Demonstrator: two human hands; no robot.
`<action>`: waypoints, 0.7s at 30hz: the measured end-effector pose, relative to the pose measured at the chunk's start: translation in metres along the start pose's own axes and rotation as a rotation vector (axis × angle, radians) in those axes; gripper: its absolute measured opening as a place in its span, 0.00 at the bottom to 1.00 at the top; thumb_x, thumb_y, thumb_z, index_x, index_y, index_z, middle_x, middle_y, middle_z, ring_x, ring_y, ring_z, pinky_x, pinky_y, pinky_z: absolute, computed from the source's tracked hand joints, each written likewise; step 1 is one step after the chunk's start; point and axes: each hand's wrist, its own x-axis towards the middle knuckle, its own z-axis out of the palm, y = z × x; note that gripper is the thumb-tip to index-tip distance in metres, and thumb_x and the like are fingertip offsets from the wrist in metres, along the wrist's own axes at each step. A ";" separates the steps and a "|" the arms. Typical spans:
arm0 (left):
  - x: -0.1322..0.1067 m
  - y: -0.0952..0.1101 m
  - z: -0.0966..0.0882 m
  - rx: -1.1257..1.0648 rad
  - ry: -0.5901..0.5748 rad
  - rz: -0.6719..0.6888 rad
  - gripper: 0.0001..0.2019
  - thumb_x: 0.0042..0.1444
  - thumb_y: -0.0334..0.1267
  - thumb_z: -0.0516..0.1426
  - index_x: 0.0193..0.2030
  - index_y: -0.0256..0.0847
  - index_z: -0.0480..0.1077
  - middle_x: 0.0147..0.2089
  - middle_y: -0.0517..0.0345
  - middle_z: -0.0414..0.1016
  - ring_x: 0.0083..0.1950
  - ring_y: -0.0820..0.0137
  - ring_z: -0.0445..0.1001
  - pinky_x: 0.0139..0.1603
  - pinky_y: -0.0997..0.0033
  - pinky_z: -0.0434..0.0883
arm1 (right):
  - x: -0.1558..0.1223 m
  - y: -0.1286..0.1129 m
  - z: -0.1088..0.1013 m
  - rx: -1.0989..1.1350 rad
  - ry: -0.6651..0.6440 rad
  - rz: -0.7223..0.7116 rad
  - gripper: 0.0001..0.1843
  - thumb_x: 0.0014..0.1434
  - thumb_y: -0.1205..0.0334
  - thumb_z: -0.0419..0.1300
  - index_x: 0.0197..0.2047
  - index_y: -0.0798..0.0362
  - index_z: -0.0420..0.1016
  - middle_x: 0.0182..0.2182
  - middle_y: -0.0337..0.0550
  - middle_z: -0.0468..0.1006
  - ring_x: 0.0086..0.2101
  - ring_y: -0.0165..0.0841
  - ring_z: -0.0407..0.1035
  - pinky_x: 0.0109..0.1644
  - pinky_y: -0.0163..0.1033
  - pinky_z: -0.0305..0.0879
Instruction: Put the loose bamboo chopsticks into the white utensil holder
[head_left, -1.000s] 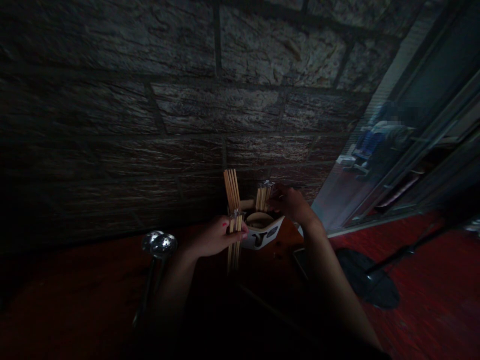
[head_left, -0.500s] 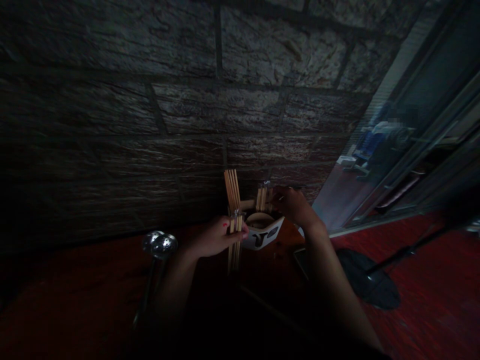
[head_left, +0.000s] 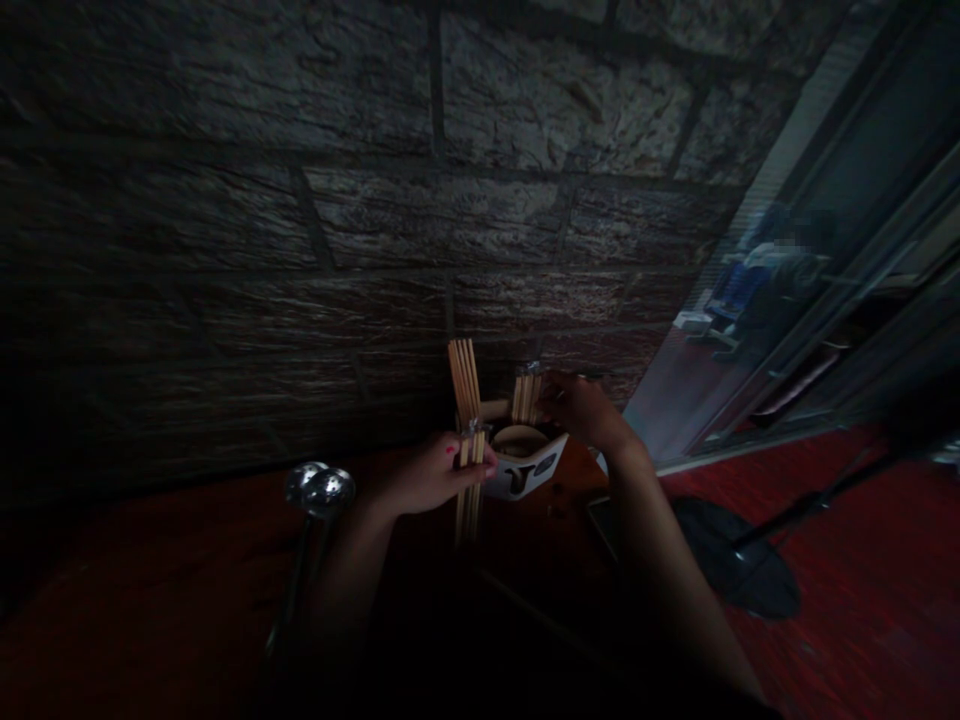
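My left hand [head_left: 435,475] is closed around several wooden chopsticks [head_left: 471,450] in clear wrappers, held upright in front of a white box [head_left: 525,480] with a dark print. Behind it, a taller bunch of chopsticks [head_left: 465,380] stands at the box's left corner. My right hand [head_left: 577,408] is at the box's far right side, its fingers bent and pressed against wrapped chopsticks [head_left: 526,392] standing there. Darkness hides its fingertips. Inside the box sits a round container [head_left: 519,438].
Two shiny metal ladles [head_left: 328,492] lie on the dark red tabletop [head_left: 172,540] at left. A flat dark object [head_left: 602,525] lies by my right forearm. A stone wall [head_left: 375,220] rises behind. At right are a glass door [head_left: 720,290] and a round black stand base [head_left: 739,560].
My right hand has shifted slightly left, and the wrapped chopsticks by its fingers now stand closer together. My left hand and its chopsticks have hardly moved.
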 end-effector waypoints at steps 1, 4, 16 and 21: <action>0.000 0.000 0.000 -0.006 0.002 -0.005 0.07 0.58 0.37 0.56 0.39 0.39 0.73 0.38 0.57 0.76 0.41 0.68 0.74 0.45 0.67 0.70 | 0.000 0.000 0.000 0.000 -0.001 -0.005 0.07 0.54 0.71 0.57 0.37 0.54 0.74 0.28 0.42 0.81 0.28 0.31 0.75 0.31 0.30 0.63; 0.000 0.000 0.000 -0.018 0.006 -0.011 0.07 0.58 0.37 0.56 0.39 0.39 0.72 0.38 0.57 0.76 0.41 0.68 0.74 0.45 0.66 0.70 | 0.000 0.000 0.000 0.000 -0.011 -0.010 0.06 0.54 0.70 0.58 0.36 0.54 0.74 0.27 0.42 0.81 0.28 0.31 0.75 0.31 0.30 0.63; 0.000 0.000 -0.001 -0.002 0.002 0.013 0.07 0.59 0.37 0.56 0.39 0.39 0.73 0.38 0.57 0.77 0.40 0.68 0.74 0.45 0.67 0.70 | 0.009 0.025 0.019 0.455 -0.085 -0.044 0.17 0.53 0.63 0.64 0.47 0.54 0.72 0.38 0.45 0.81 0.30 0.30 0.76 0.32 0.31 0.69; 0.000 -0.001 -0.001 -0.001 0.017 0.012 0.06 0.58 0.38 0.56 0.39 0.40 0.72 0.37 0.58 0.76 0.40 0.68 0.74 0.44 0.67 0.70 | 0.009 0.027 0.019 0.478 -0.080 -0.058 0.12 0.53 0.63 0.63 0.42 0.56 0.76 0.35 0.44 0.81 0.30 0.30 0.75 0.35 0.33 0.70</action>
